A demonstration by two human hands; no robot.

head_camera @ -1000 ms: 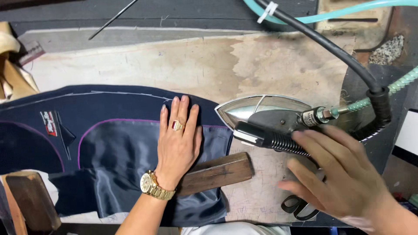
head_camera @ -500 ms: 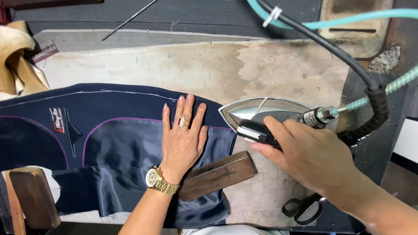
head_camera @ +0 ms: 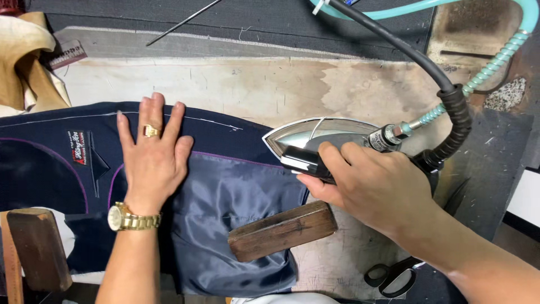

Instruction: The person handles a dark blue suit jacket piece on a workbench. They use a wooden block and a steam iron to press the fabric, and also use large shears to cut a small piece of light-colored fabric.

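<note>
A dark navy garment panel [head_camera: 225,132] with shiny blue-grey lining [head_camera: 236,197] and purple piping lies flat on the stained pressing table [head_camera: 253,84]. My left hand [head_camera: 151,157], with a gold ring and gold watch, presses flat on the garment, fingers spread. My right hand [head_camera: 371,186] grips the black handle of a chrome steam iron [head_camera: 315,135], whose tip touches the garment's right edge. A black hose [head_camera: 405,50] and a teal tube [head_camera: 484,67] run from the iron's back.
A wooden block [head_camera: 281,231] rests on the lining near the front edge. Another wooden piece [head_camera: 34,247] sits at front left. Black scissors [head_camera: 394,276] lie at front right. Tan fabric [head_camera: 25,62] is bunched at far left, and a thin metal rod [head_camera: 180,22] lies at the back.
My left hand slid left across the garment, off the lining onto the navy part. My right hand closed on the iron's handle and moved the iron slightly left to the garment's edge.
</note>
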